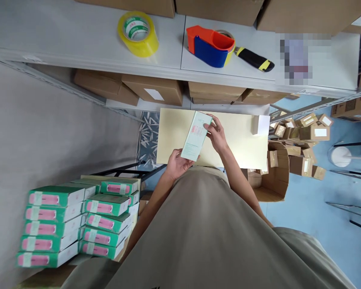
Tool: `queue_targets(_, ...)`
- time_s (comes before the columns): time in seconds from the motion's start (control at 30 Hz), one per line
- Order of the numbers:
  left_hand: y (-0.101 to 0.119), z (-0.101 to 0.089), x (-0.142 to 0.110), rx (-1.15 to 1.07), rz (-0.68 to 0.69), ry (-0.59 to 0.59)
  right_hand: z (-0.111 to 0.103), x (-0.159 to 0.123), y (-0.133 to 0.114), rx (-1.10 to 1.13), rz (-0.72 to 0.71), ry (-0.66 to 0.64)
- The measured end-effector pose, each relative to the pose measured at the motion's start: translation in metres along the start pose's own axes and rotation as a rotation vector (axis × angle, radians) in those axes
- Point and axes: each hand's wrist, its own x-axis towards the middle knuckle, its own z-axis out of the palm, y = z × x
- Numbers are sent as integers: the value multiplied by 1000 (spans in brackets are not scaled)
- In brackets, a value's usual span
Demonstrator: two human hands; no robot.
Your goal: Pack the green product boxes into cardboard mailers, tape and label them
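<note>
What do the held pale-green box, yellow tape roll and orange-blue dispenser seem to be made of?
Pale-green box: likely thin card, smooth finish; flat printed faces, straight edges.
Yellow tape roll: probably plastic film, glossy; the wound side looks shiny and somewhat translucent.
Orange-blue dispenser: seems moulded plastic; smooth, evenly coloured, rounded body. Exact plastic can't be told.

Pixelation masks an item (296, 58) on the shelf (93, 36), and small print (192, 147) on the held carton (197, 137) is illegible.
</note>
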Motion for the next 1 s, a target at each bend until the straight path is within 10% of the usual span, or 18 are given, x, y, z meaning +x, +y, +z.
queue_targets(0.3, 2, -3, 2, 218, 261, 81, -2, -2, 5, -95, 5, 87)
queue_targets(0.8, 0, -21, 6, -267, -72, 73, -1, 8, -9, -171, -126, 0)
queue_targets(1.0, 13, -20, 45, -207, -68, 188, 15, -17, -18, -521, -336, -85)
